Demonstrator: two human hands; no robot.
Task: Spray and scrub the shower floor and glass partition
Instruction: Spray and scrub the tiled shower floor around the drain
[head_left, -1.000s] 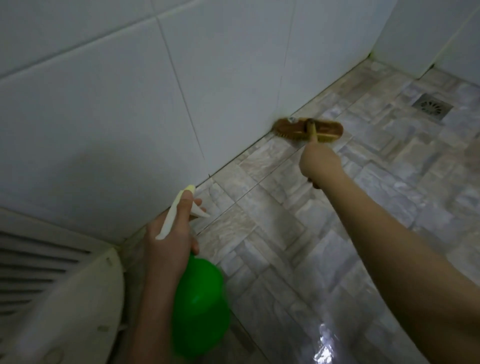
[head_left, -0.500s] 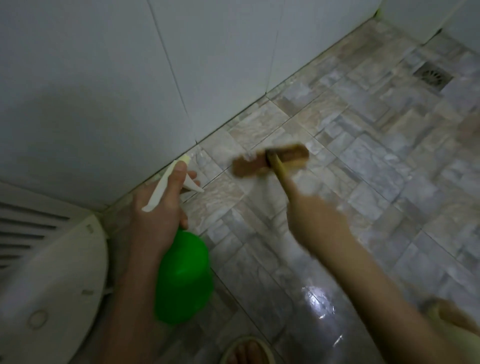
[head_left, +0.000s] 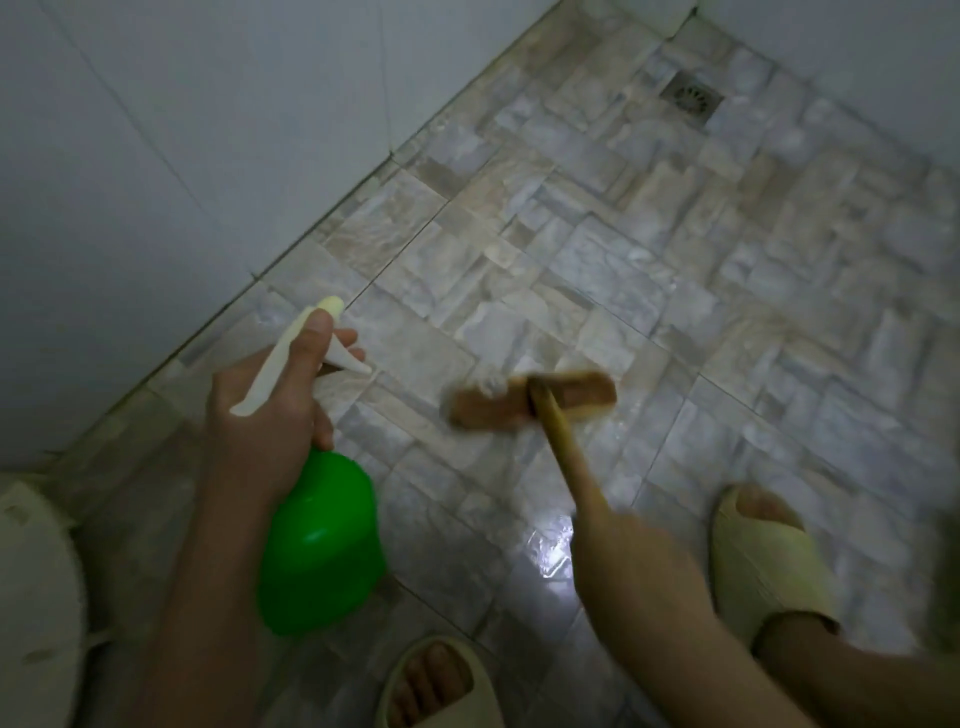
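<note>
Left hand: wraps round green plastic spray bottle, lower left.
Right hand: grips wooden-handled scrub brush on mottled stone-look floor tiles.

White wall tiles, large and glossy, fill the upper left; thin grout lines run between them. A second white wall closes the upper right, and the two meet at a corner with a pale strip of sealant. A square metal floor drain with a round perforated grate lies just beside that corner. A white rounded fixture sits at the lower left edge; its kind cannot be told. Two cream open-toe slippers are worn: one at the lower right, blurred, the other cut off by the bottom edge, toes showing.
</note>
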